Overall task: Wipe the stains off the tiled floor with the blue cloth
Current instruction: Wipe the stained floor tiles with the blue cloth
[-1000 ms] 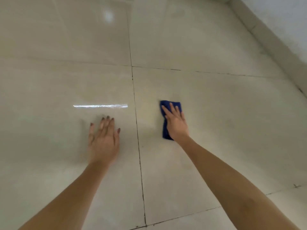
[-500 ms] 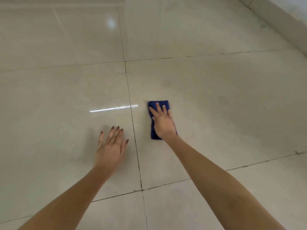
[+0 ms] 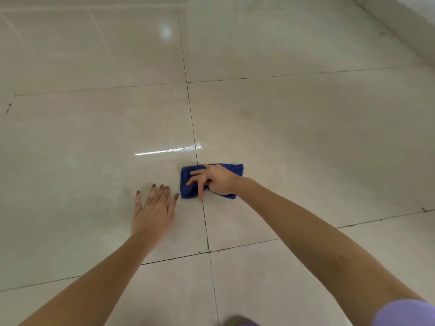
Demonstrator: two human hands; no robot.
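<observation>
A folded blue cloth [image 3: 188,184] lies flat on the glossy beige tiled floor [image 3: 306,137], across a dark grout line. My right hand [image 3: 215,180] presses down on the cloth with spread fingers pointing left, covering its middle. My left hand [image 3: 154,209] rests flat on the tile just left of the cloth, fingers apart, holding nothing. Faint dull smudges [image 3: 322,135] show on the tile to the right of the cloth.
Dark grout lines [image 3: 191,123] cross the floor. A wall skirting [image 3: 404,27] runs along the top right. Small dark marks [image 3: 8,109] sit at the far left grout joint. A purple sleeve [image 3: 404,312] shows at the bottom right.
The right hand has swung the cloth from lengthwise to crosswise and slid it left onto the grout line, close to the left hand. The view has tilted back, showing more near floor.
</observation>
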